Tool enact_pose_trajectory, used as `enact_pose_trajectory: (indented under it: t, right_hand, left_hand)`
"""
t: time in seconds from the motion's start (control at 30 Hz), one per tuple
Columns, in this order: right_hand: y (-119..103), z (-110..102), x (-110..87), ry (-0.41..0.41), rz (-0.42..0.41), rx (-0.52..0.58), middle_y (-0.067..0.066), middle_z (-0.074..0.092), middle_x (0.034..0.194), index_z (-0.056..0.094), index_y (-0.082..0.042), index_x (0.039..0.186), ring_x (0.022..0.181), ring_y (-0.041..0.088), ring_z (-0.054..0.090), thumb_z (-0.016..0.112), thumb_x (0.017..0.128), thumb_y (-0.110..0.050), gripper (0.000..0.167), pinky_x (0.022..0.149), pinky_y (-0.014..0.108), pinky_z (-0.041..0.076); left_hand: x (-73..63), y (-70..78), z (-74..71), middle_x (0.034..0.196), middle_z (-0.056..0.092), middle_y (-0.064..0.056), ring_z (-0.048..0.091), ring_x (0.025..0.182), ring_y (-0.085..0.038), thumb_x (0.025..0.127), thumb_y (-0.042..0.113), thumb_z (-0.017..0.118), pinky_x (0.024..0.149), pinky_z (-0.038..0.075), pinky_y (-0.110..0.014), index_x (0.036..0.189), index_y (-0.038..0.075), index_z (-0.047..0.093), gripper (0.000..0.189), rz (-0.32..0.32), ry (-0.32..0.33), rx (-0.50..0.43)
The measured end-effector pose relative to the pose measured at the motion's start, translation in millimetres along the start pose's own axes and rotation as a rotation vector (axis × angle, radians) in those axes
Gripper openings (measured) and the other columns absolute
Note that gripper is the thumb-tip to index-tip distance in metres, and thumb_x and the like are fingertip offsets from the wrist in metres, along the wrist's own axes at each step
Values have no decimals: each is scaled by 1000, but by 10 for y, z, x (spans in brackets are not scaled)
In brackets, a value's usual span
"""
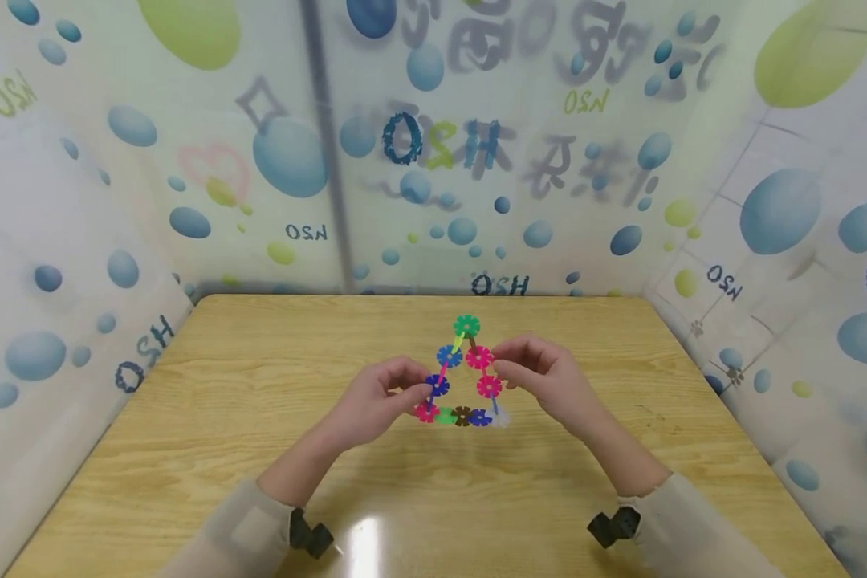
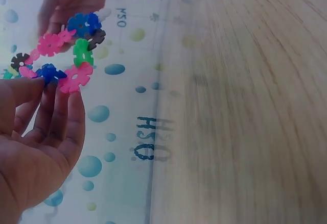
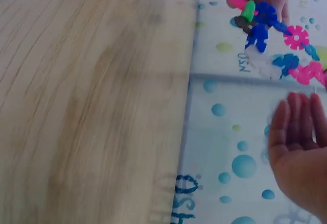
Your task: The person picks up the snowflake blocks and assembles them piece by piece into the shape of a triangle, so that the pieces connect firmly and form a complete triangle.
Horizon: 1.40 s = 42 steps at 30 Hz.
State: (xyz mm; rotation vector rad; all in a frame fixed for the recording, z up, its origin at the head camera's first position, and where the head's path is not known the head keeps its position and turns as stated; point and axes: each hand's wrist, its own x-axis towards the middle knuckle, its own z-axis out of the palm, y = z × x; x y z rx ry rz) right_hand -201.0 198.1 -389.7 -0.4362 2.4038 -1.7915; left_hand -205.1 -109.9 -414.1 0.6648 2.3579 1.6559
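A triangle of notched plastic snowflake discs [image 1: 463, 416] stands up between my two hands in the head view. A green disc [image 1: 466, 326] forms its top; pink, green, brown, blue and clear discs make the bottom side. With thumb and fingers, my left hand [image 1: 379, 405] pinches the dark blue disc [image 2: 48, 74] on the left side. At the right side, my right hand [image 1: 549, 377] has its fingertips close to the pink discs [image 1: 479, 357]. In the right wrist view its fingers [image 3: 291, 124] are relaxed and slightly below the pink pieces.
A wooden table [image 1: 224, 417] lies beneath the hands. Behind it and at both sides hang pale curtains [image 1: 260, 257] printed with blue and green drops. Dark wrist cameras [image 1: 311, 536] are strapped over the light sleeves [image 1: 234, 526].
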Motion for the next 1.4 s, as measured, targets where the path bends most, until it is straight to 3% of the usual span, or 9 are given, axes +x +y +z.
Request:
enact_pose_trajectory:
  t: [0.2,0.4,0.6,0.8,1.03,1.4]
  right_hand:
    - [143,-37,6,-106,60,-80,10,78,112,77,-11,123,98,26,73,75,107,-31,26,86,30,64]
    - [225,0,95,-88,75,-96,11,77,109,75,-7,123,94,23,72,72,108,-28,26,87,39,66]
    - [361,45,259,-95,143,-133,9,79,107,74,-5,123,91,19,73,72,108,-25,25,88,48,66]
    - [492,88,416,-102,246,-175,7,77,102,76,-6,120,88,18,73,72,108,-21,20,82,41,65]
    - [589,123,528,-123,297,-242,8,77,99,77,-5,119,84,19,72,71,107,-21,21,75,35,63]
    - [640,161,546,-141,341,-354,6,76,89,79,-4,115,78,15,69,70,105,-18,19,68,28,56]
  left_hand:
    - [32,-16,-32,112,76,-9,73,101,-22,110,18,68,87,68,-45,123,9,73,16,-34,23,-43]
    - [145,-82,-15,112,78,-8,74,99,-19,109,20,71,87,68,-47,127,11,74,21,-103,65,-49]
    - [298,-215,9,112,75,-12,74,94,-20,107,17,73,84,68,-50,128,10,74,22,-161,74,-38]
    - [434,-382,29,106,73,-12,73,86,-21,107,12,71,76,68,-39,127,8,74,20,-229,52,-13]
    - [540,-519,70,102,74,-13,74,80,-17,106,7,69,71,66,-33,126,3,74,21,-277,31,15]
    - [601,-589,119,100,76,-11,73,78,-17,106,5,69,68,66,-31,126,3,77,21,-331,4,60]
